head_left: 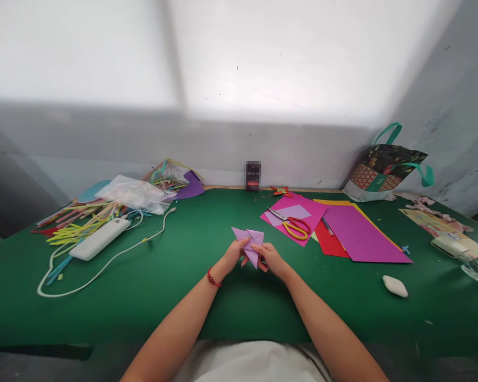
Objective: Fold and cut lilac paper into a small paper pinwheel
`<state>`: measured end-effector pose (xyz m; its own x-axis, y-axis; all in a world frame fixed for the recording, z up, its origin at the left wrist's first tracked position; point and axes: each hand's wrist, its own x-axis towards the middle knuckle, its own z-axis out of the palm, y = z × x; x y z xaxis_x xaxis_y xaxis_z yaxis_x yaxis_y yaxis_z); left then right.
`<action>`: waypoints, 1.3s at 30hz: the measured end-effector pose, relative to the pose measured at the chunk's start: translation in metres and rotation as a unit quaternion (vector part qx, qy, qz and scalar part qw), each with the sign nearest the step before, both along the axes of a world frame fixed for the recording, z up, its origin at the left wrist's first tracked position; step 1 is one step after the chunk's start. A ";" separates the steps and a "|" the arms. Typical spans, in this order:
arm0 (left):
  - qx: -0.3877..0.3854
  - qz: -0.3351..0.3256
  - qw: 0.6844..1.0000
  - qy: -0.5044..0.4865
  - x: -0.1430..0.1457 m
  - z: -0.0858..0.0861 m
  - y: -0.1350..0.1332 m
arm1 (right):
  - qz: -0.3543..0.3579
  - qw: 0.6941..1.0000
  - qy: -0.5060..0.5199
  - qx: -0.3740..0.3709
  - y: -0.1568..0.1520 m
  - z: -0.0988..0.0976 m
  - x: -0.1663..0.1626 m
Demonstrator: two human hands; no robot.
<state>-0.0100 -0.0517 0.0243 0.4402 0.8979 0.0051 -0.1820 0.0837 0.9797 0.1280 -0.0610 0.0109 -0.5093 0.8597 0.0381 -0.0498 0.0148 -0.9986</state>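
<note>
A light purple piece of folded paper (254,241), with pointed corners and crossing folds, is held between both hands over the middle of the green table (175,276). My left hand (236,254) grips its left side, thumb on top and fingers underneath. On the right side my right hand (271,257) pinches it in the same way, its thumb near the centre fold. Scissors with red and yellow handles (292,223) lie beyond my right hand, on top of a lilac sheet (300,212) and pink paper (279,204).
Purple (358,233) and red sheets (330,241) lie to the right, near a white oval object (395,286) and a patterned bag (382,167). Leftward are a white power strip-like block (99,240), its cable, and paper strips. A phone (253,176) and a red paper star (282,191) are at the back.
</note>
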 end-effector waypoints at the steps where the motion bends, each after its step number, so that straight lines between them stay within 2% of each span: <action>1: 0.000 -0.004 1.000 0.001 -0.001 -0.001 0.000 | -0.001 1.000 0.003 -0.003 0.000 -0.001 0.000; 11: -0.015 -0.002 1.000 -0.009 0.000 -0.004 0.000 | -0.006 1.000 0.017 -0.020 0.000 -0.002 0.000; 18: -0.009 0.085 0.996 0.026 0.002 0.000 0.002 | 0.033 0.999 0.002 -0.021 -0.002 0.006 0.000; 27: -0.001 0.075 0.997 0.012 -0.001 -0.002 0.002 | 0.050 0.999 0.001 -0.019 -0.002 0.004 0.000; 34: 0.008 0.095 0.995 0.033 0.003 -0.008 0.007 | -0.003 1.000 0.010 -0.015 0.001 0.002 -0.002; 39: 0.020 0.067 0.996 0.047 0.003 -0.004 0.007 | -0.047 0.998 0.043 -0.025 0.004 0.003 -0.003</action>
<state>-0.0067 -0.0443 0.0206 0.3162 0.9487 0.0065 -0.0957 0.0251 0.9951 0.1254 -0.0573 0.0136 -0.4222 0.9058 0.0348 -0.1360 -0.0254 -0.9904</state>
